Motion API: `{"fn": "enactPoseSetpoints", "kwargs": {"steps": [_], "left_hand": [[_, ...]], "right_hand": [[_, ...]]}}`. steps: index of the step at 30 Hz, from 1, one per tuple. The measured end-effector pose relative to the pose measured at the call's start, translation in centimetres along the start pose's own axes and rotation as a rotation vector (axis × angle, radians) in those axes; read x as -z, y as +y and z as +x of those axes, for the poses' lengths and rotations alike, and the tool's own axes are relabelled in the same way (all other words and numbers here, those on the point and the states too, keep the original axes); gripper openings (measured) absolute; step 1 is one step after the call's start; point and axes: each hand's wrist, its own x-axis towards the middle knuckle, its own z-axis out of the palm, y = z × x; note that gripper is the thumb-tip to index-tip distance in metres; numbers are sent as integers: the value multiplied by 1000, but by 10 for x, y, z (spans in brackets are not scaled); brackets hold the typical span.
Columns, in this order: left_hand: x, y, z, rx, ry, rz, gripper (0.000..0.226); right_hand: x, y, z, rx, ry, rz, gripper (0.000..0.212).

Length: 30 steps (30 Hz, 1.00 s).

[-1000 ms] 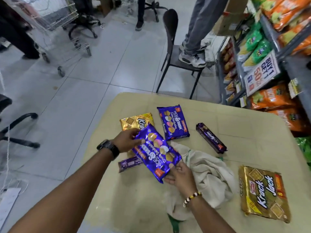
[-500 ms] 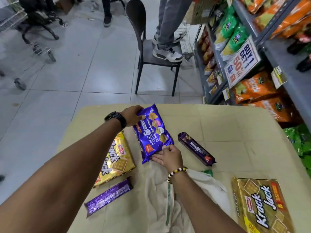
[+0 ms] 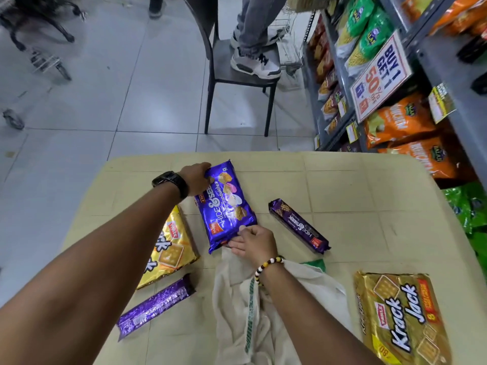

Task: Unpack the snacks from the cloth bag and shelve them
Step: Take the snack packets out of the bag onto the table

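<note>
Both hands grip the purple biscuit pack (image 3: 226, 206) on the worktop (image 3: 369, 206), left hand (image 3: 196, 179) at its far end, right hand (image 3: 253, 242) at its near end above the cloth bag (image 3: 263, 312); next, judging by this, lift it toward the shelf (image 3: 340, 83) on the right.

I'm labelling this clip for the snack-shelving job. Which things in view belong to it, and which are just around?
Part of the job: big Hide & Seek pack held by left hand and right hand; cloth bag; two Krack Jack packs; two purple rolls; shelf.

Just around: chair; promo sign.
</note>
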Motion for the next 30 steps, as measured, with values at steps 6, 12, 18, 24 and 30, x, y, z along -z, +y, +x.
{"fn": "enactPoseSetpoints", "kwargs": {"steps": [6, 12, 18, 24, 30], "left_hand": [[-18, 58, -35, -204, 187, -62, 60], [-58, 134, -45, -372, -54, -43, 48], [-89, 158, -25, -339, -168, 328, 63], [-107, 158, -4, -384, -209, 551, 50], [-92, 146, -19, -468, -15, 456, 37]], "right_hand": [[88, -19, -21, 166, 221, -191, 21], [174, -17, -28, 241, 532, -350, 13], [193, -13, -5, 245, 467, -654, 60], [191, -11, 20, 336, 404, -839, 54], [199, -26, 13, 421, 409, -717, 46]]}}
